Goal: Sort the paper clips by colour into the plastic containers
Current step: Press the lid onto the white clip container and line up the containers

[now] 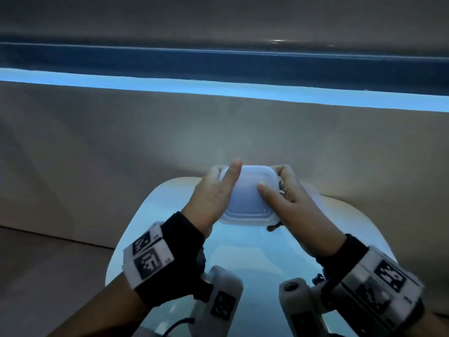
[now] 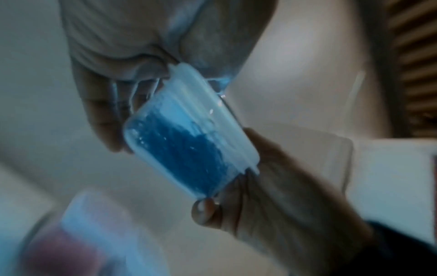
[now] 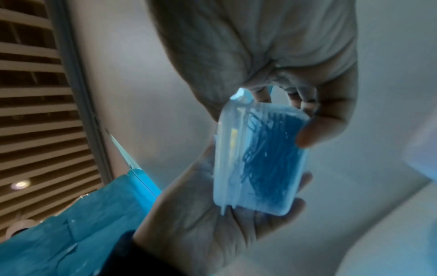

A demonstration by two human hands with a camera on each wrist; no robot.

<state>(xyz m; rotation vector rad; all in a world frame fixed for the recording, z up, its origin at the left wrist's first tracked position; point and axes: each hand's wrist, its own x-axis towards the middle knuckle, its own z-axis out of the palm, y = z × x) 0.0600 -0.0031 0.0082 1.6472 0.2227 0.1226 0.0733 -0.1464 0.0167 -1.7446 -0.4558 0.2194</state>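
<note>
Nearest, two wrist bands with black-and-white markers sit above a pale, glossy worktop (image 1: 136, 239) that reflects bluish light. Just beyond them, the left hand (image 1: 209, 198) and the right hand (image 1: 289, 203) hold one small translucent plastic container (image 1: 247, 190) between them, lifted clear of the worktop, its lid (image 1: 245, 216) closed and facing up toward the head camera. The left fingers (image 2: 101, 115) wrap under its left side with the thumb lying along the top edge; the right fingers (image 3: 331, 115) curl round its right side with the thumb pressed on the lid. Seen from below in both wrist views, the container holds a tangle of blue paper clips (image 3: 267, 155), gathered against its bottom. At the lower left of the left wrist view, a second container (image 2: 78, 233) shows as a blur with something reddish in it; I cannot tell more. Farther off, a beige wall (image 1: 97, 142) rises behind the worktop, and beyond it runs a bright blue strip (image 1: 218, 90) from left to right.
</note>
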